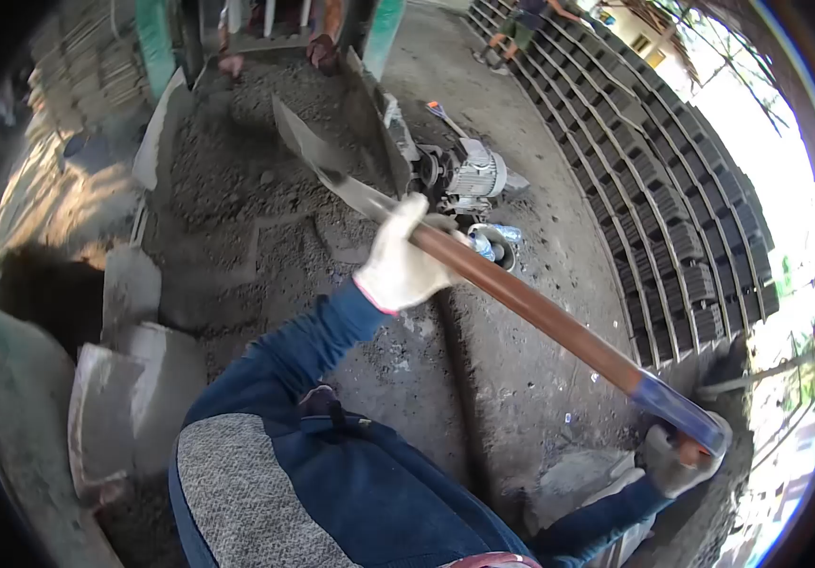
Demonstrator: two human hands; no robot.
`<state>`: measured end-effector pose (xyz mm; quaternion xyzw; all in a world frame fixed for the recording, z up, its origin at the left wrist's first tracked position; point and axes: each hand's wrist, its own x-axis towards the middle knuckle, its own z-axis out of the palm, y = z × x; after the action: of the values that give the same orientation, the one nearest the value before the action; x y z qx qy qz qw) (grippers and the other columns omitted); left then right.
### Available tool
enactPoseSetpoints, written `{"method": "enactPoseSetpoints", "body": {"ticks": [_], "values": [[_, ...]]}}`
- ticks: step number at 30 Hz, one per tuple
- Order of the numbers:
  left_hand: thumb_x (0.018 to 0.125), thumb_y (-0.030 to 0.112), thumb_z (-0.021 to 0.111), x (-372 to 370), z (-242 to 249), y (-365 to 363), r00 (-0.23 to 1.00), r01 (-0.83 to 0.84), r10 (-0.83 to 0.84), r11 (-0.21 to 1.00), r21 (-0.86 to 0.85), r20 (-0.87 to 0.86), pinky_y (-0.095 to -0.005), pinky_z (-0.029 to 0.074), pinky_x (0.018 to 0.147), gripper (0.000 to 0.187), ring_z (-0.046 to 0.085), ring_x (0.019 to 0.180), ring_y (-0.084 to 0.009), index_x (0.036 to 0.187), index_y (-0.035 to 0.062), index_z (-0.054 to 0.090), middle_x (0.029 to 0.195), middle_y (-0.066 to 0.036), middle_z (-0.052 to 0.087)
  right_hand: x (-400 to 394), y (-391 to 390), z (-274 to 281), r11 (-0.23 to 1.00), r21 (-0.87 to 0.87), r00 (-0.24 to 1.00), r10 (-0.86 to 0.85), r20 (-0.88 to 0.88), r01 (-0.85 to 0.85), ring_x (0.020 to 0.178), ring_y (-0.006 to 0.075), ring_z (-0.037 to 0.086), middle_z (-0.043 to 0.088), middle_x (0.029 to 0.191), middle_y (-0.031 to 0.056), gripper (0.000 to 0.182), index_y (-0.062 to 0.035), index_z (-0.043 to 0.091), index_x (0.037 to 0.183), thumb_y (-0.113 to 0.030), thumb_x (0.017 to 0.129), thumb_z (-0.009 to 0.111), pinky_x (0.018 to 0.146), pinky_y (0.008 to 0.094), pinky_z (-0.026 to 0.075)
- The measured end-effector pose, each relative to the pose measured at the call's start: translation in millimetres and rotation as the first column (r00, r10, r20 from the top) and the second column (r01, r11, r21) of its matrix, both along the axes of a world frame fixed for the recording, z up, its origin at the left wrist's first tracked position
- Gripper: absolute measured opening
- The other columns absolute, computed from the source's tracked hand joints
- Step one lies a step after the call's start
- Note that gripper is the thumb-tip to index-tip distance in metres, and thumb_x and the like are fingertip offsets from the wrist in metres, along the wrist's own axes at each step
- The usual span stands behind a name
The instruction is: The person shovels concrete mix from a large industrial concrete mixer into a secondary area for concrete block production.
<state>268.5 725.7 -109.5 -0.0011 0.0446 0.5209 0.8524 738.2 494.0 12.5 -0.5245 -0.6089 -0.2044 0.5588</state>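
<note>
Both hands wear pale work gloves and grip one long shovel (521, 303). The right hand (677, 459), at the lower right of the frame, is closed around the blue end of the handle; part of it is hidden behind the shaft. The left hand (403, 260), near the centre, is wrapped around the brown shaft further up. From there the shaft runs to the upper left, ending in a grey blade (317, 156) held above a dark heap of damp mix (237, 170). Just right of the blade sits an electric motor (474, 175). Rows of grey blocks (672, 218) curve along the right side. At the top edge, another person's legs (511, 38) are cut off and hard to make out.
</note>
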Motion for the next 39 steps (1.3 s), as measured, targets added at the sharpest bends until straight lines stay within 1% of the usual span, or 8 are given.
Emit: {"method": "enactPoseSetpoints", "body": {"ticks": [5,15,22,27,30,34,35,39], "values": [[0.097,0.057,0.053,59,-39,-51,0.968,0.025,-0.138,0.885,0.464,0.210,-0.0585,0.052,0.091,0.053,0.060,0.118,-0.0371,0.112,0.0092,0.072,0.120,-0.015,0.068,-28,11,163,0.843,0.504,0.939,0.003,0.343,-0.187,0.070,0.0277,0.067,0.067,0.082,0.0149,0.043,0.0021,0.066,0.089,-0.038,0.098,0.057,0.063,0.0381,0.055],[0.090,0.071,0.048,-60,-32,-59,0.947,-0.290,0.225,0.906,0.309,0.227,-0.0512,0.044,0.101,0.063,0.062,0.109,-0.0344,0.104,0.0144,0.074,0.106,-0.013,0.071,-206,89,195,0.750,0.510,0.808,0.054,0.587,-0.420,0.070,0.0212,0.063,0.065,0.083,0.0104,0.031,0.0013,0.066,0.096,-0.030,0.097,0.063,0.064,0.0332,0.051],[0.083,0.058,0.066,-242,-56,96,0.853,-0.520,0.522,0.852,0.055,-0.024,-0.0534,0.047,0.089,0.053,0.059,0.089,-0.0302,0.092,0.0065,0.057,0.089,-0.012,0.060,-412,158,132,0.846,-0.097,0.687,0.487,0.539,-0.524,0.071,0.0166,0.061,0.063,0.084,0.0073,0.025,0.0007,0.066,0.101,-0.024,0.095,0.067,0.064,0.0297,0.048],[0.086,0.043,0.069,-275,-97,166,0.873,-0.475,0.426,0.855,-0.210,-0.239,-0.0506,0.048,0.086,0.041,0.058,0.080,-0.0330,0.091,0.0047,0.056,0.082,-0.014,0.060,-388,195,12,0.966,0.000,0.958,0.256,0.127,-0.259,0.072,0.0128,0.060,0.064,0.082,0.0074,0.013,-0.0013,0.064,0.092,-0.005,0.088,0.076,0.064,0.0272,0.048],[0.089,0.032,0.071,-270,-98,190,0.889,-0.423,0.402,0.904,-0.056,-0.220,-0.0467,0.050,0.082,0.030,0.060,0.074,-0.0282,0.080,0.0071,0.057,0.076,-0.011,0.060,-339,227,-77,0.931,-0.018,0.841,0.322,-0.436,-0.365,0.080,0.0115,0.060,0.064,0.086,0.0027,0.006,0.0003,0.063,0.096,0.001,0.091,0.066,0.071,0.0270,0.050],[0.094,0.027,0.067,-196,-68,159,0.845,-0.448,0.447,0.891,0.066,-0.293,-0.0514,0.051,0.083,0.025,0.061,0.072,-0.0285,0.079,0.0094,0.057,0.073,-0.009,0.058,-226,273,-224,0.891,-0.453,0.911,-0.167,-0.377,-0.024,0.069,0.0228,0.065,0.067,0.076,0.0079,0.015,-0.0018,0.065,0.090,-0.012,0.085,0.075,0.066,0.0372,0.053],[0.095,0.025,0.065,-177,-67,136,0.879,-0.390,0.416,0.908,0.150,-0.232,-0.0521,0.050,0.085,0.023,0.063,0.075,-0.0297,0.082,0.0086,0.058,0.075,-0.010,0.061,-207,257,-224,0.745,-0.555,0.596,-0.269,-0.756,-0.369,0.058,0.0197,0.061,0.064,0.070,0.0052,0.011,-0.0063,0.066,0.086,-0.010,0.084,0.076,0.053,0.0361,0.048],[0.097,0.031,0.058,-116,-83,18,0.700,0.204,0.333,0.755,0.624,-0.632,-0.0433,0.048,0.098,0.034,0.063,0.105,-0.0289,0.110,-0.0006,0.059,0.107,-0.014,0.066,-66,187,-318,0.581,-0.639,0.492,-0.414,-0.766,-0.504,0.051,0.0150,0.055,0.059,0.067,0.0010,0.013,-0.0104,0.066,0.088,-0.005,0.081,0.076,0.043,0.0303,0.040]]}}
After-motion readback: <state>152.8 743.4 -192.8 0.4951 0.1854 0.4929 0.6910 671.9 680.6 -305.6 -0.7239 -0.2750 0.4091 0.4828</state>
